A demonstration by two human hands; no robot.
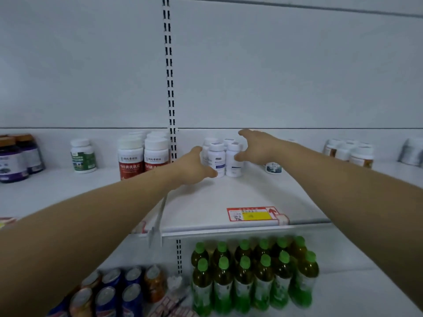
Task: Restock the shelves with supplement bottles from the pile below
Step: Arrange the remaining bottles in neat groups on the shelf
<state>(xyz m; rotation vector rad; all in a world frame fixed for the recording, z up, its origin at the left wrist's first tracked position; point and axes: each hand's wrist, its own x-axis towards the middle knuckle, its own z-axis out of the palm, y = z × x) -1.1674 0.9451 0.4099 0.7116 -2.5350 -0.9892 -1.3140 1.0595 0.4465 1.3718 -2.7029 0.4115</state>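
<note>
Hands flank white bottles (pixel 225 157) on shelf (pixel 206 202), fingers spread.

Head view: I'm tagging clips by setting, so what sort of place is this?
Likely a shop aisle: white shelf with supplement bottles, a red price tag at its edge, green-capped drink bottles below.

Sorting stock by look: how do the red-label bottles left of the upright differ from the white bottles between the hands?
The red-label bottles are wider and taller, with a red band on the lower half; the white bottles are slimmer with mostly white labels and small dark print. No hand touches the red-label ones; the white ones sit between both hands. Both have white caps and stand upright.
</note>
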